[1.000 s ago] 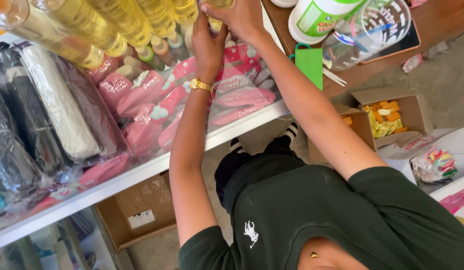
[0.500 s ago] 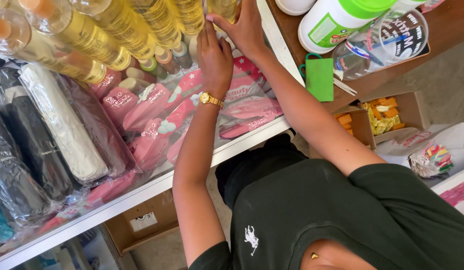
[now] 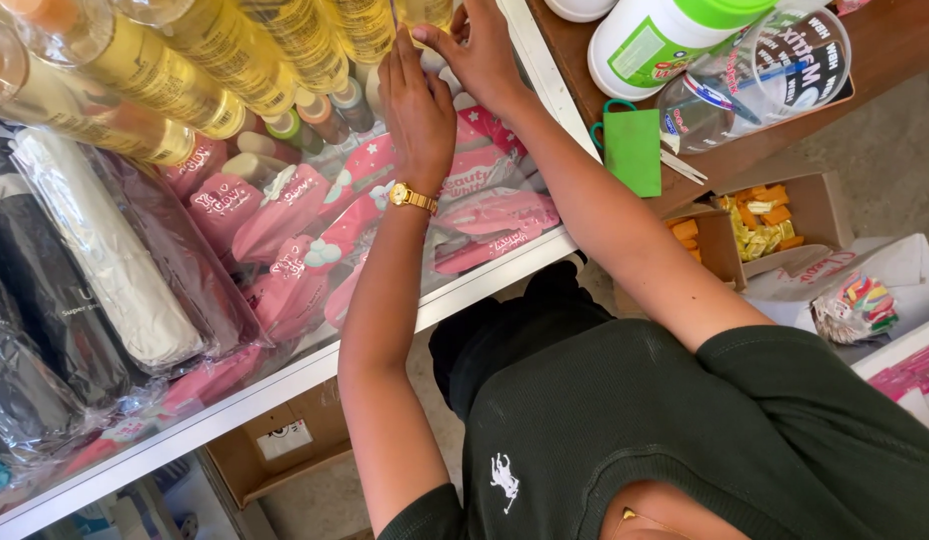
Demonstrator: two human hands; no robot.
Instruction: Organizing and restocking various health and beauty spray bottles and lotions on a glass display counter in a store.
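CHANGE: both hands went up since the earlier frame, now among the bottles | LEFT: left hand (image 3: 418,112) flat, fingers straight, gripping nothing, just below the bottle (image 3: 427,12) | RIGHT: right hand (image 3: 482,48) pinches the bottle, right of the left hand | ADVICE: I judge, steady neighbours, lift straight, slowly.
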